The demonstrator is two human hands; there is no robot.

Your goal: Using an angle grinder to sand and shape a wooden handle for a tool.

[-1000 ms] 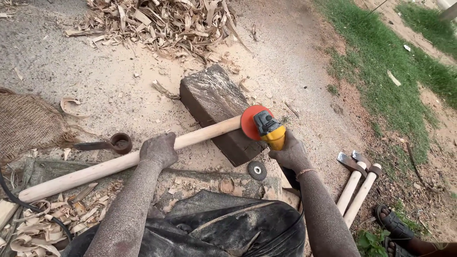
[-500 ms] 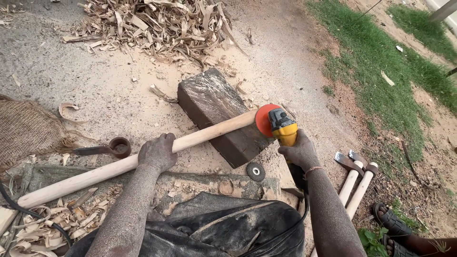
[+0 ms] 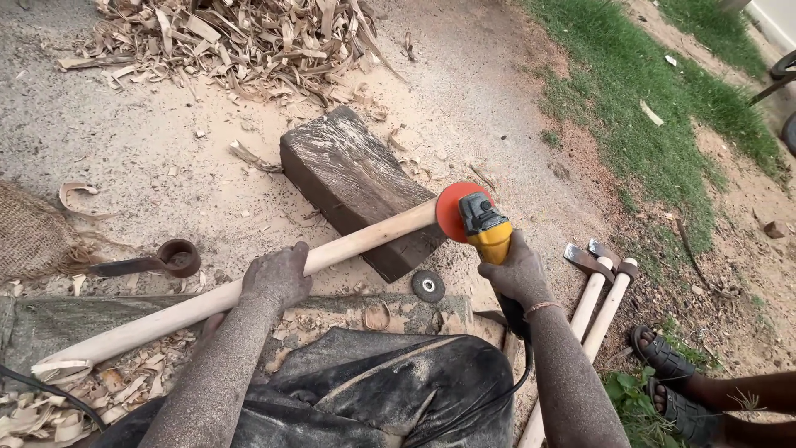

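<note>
Left hand (image 3: 278,276) wrapped tight around wooden handle (image 3: 249,286) — lying across wood block (image 3: 352,178), tip toward 2 o'clock. Right hand (image 3: 516,272) clenched on yellow grinder (image 3: 485,231) — orange disc (image 3: 450,211) touching handle tip.

Outdoors, in daylight. Sandy ground (image 3: 166,158) strewn with sawdust. Heap of wood shavings (image 3: 224,33) at top left. Strip of grass (image 3: 647,91) along the right. Dark wood block (image 3: 348,178) lying mid-ground. Burlap (image 3: 29,236) at the left edge.
</note>
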